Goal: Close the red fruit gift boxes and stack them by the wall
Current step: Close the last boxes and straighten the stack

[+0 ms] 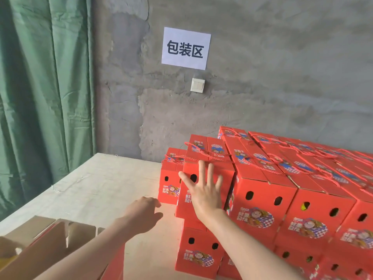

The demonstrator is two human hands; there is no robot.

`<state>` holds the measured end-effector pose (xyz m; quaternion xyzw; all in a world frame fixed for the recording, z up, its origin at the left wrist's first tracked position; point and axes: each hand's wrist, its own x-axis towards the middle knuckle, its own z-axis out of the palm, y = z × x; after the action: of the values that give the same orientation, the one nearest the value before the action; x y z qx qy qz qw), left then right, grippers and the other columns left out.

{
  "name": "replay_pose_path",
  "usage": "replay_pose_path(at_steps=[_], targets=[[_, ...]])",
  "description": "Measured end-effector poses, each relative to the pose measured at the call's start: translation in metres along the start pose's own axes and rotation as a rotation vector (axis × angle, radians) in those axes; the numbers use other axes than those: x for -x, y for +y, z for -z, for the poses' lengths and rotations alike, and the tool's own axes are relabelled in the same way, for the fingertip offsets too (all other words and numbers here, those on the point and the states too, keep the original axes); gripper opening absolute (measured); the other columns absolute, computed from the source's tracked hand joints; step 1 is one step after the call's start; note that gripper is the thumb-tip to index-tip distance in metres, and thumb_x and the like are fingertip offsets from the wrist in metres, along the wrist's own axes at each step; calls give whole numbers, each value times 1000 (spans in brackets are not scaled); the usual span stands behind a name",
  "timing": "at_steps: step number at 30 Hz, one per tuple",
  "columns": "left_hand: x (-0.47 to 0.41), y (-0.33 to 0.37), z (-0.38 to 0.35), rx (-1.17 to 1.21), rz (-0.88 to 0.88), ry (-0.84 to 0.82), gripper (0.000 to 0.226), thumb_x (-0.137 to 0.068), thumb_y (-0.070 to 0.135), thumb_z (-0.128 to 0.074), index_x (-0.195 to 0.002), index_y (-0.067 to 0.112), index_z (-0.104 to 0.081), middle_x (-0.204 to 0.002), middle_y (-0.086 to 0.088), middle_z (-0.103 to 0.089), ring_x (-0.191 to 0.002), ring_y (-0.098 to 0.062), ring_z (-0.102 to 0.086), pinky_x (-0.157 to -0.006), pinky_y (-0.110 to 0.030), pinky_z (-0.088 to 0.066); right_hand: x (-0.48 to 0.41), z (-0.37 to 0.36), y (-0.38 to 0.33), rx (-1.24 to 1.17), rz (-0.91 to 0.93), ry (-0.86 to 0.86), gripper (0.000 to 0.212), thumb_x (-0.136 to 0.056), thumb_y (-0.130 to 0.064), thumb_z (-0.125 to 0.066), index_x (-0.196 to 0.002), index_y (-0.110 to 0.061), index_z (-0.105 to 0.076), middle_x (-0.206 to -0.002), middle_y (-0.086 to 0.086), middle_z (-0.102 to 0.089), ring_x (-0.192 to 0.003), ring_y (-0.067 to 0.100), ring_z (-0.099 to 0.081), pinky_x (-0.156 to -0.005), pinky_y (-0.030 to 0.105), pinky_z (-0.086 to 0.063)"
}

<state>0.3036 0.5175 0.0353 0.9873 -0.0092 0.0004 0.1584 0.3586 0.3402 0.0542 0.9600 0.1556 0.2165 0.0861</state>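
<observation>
Right hand (203, 191) spread flat against a closed red box (207, 148) atop the stack (262, 199) by the wall (262, 77), left hand (144, 214) loosely curled, empty, above the table (90, 188), stack cut off at right.

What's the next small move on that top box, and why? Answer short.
Probably press the right hand, fingers spread flat on the top end box, to square it up: it sits askew to the neighbouring row. The left hand holds nothing.

Both bare forearms reach forward. The right hand (203, 190) is raised, its fingers straight and spread wide. The left hand (144, 212) hovers lower, palm down, fingers loosely curled.
</observation>
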Motion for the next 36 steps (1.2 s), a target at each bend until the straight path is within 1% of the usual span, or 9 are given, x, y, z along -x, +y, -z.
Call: replay_pose_path(at_steps=[8,11,13,17,21,25,28,31,36], targets=[[24,-10,7,-19,81,22,38,-97,38,-48,-133,26,-50,-127,1,-58,-115,-18,-55,-92,-29,-46,6,7,-5,-76,-20,10,79,-89,4,-43,-147,-43,-14,-156,19,17,-142,44,13,-108,58,-14],[41,-14,16,-7,105,71,34,-99,33,-45,-131,26,-52,-126,0,-58,-114,-19,-56,-89,-30,-47,17,21,-18,-179,-55,-20,77,-82,4,-47,-144,-37,-26,-153,20,27,-138,46,27,-110,63,3],[55,-18,24,10,116,119,29,-99,27,-45,-124,24,-58,-119,-1,-62,-106,-21,-59,-83,-30,-48,30,28,-32,-281,-15,-28,74,-81,0,-50,-144,-32,-28,-154,18,28,-138,44,28,-111,58,12],[93,-33,36,105,172,254,21,-93,13,-46,-99,17,-66,-98,-5,-68,-87,-25,-63,-73,-33,-53,76,36,-82,-527,418,-114,63,-90,-5,-52,-146,-24,-29,-160,8,2,-148,26,-1,-117,35,-10],[142,-55,45,166,217,380,23,-90,13,-46,-79,18,-65,-75,-2,-66,-68,-22,-62,-57,-28,-48,97,56,-126,-582,645,-237,56,-89,1,-44,-140,-23,-40,-141,4,-39,-134,28,-34,-104,36,-35],[199,-71,37,249,211,433,21,-89,17,-54,-71,26,-62,-72,9,-63,-68,-12,-58,-60,-27,-45,103,64,-140,-323,687,-308,38,-88,4,-45,-117,-14,-63,-128,5,-57,-134,24,-35,-115,32,-13],[234,-76,20,269,209,376,13,-89,25,-57,-81,29,-67,-83,10,-68,-77,-12,-62,-70,-28,-50,112,68,-127,-345,604,-336,29,-85,2,-51,-99,-14,-70,-106,5,-68,-106,26,-49,-100,29,-29],[252,-74,3,254,159,309,11,-91,32,-58,-93,28,-68,-91,10,-68,-84,-12,-63,-77,-28,-51,130,73,-110,-403,554,-404,30,-83,3,-54,-98,-16,-72,-105,2,-68,-105,24,-53,-78,26,-36],[260,-63,4,262,8,334,16,-91,34,-60,-100,25,-68,-86,12,-66,-79,-9,-62,-73,-25,-51,169,88,-81,-386,504,-565,6,-85,-19,-67,-90,-22,-70,-96,-4,-68,-89,18,-58,-72,32,-46]])
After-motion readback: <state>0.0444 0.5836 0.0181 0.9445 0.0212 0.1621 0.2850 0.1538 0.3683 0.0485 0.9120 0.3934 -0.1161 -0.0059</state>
